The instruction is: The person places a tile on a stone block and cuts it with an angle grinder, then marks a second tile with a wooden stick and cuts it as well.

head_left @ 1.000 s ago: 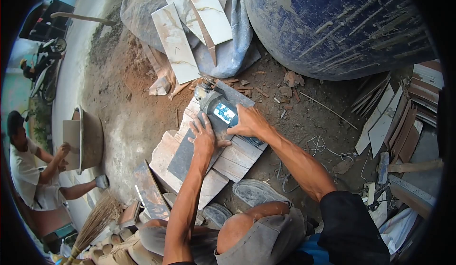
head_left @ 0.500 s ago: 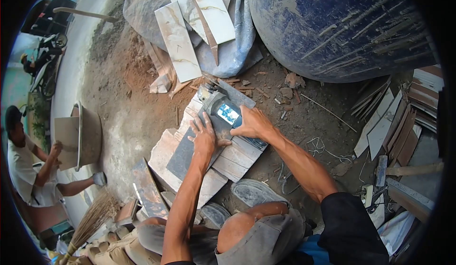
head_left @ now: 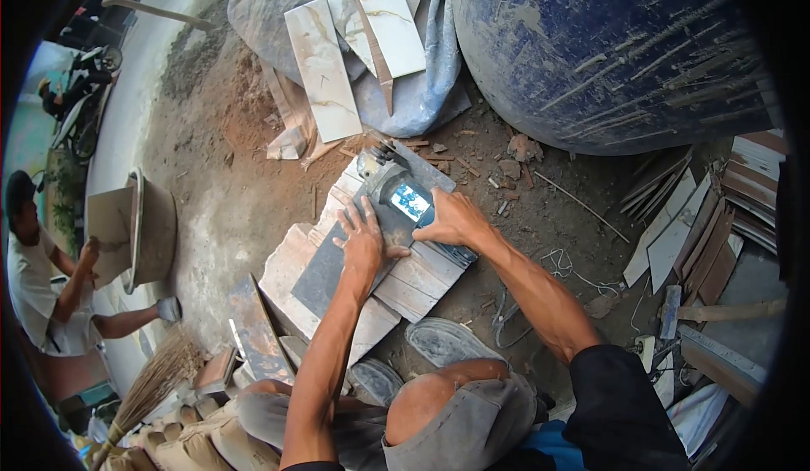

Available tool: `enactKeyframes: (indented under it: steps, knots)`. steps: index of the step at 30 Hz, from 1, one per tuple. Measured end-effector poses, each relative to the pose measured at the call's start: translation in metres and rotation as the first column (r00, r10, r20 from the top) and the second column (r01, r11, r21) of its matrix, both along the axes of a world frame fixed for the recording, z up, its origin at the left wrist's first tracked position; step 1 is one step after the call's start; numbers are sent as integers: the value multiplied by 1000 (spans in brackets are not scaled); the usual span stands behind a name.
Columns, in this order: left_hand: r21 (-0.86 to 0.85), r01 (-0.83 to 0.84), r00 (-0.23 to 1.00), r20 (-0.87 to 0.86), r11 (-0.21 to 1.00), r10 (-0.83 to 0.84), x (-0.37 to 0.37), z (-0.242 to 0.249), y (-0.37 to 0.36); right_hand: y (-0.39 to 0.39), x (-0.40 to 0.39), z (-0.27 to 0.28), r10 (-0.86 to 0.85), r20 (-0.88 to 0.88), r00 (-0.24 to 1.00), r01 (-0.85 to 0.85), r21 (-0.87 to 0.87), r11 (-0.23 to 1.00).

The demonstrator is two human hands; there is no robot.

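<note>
My right hand [head_left: 456,220] is wrapped round the body of a blue angle grinder [head_left: 408,201], whose metal head points up and left. Under the tool lies a dark grey tile [head_left: 325,273], resting on pale, scored tile slabs [head_left: 367,323] on the ground. My left hand [head_left: 363,239] presses flat on the dark tile with its fingers spread, just left of the grinder. The grinder's disc is hard to make out.
Marbled tiles [head_left: 323,70] lie on a sheet beyond the work. A large blue drum [head_left: 607,58] stands at upper right, stacked tiles [head_left: 755,176] at right. On the left a person [head_left: 42,269] holds a tile beside a tub [head_left: 156,231]. A broom [head_left: 156,378] lies lower left.
The view has shifted slightly. Both my hands and the grinder keep nearly the same place on the tile. The person at left has lowered the held tile's near edge a little.
</note>
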State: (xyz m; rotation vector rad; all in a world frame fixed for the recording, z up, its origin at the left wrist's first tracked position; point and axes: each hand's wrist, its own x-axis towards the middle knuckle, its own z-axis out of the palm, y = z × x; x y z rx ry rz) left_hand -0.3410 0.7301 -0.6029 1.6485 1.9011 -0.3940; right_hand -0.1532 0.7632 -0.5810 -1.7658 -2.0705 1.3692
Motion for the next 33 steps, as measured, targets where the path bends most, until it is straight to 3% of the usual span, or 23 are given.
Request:
enactKeyframes:
  steps: [23, 33]
  knots:
    - [7, -1, 1000, 14, 1000, 1, 0, -2, 0, 7, 1, 7, 10, 12, 1000, -9, -82, 997]
    - [18, -18, 999, 37, 1000, 17, -1, -3, -1, -4, 13, 5, 17, 38, 999, -16, -37, 999]
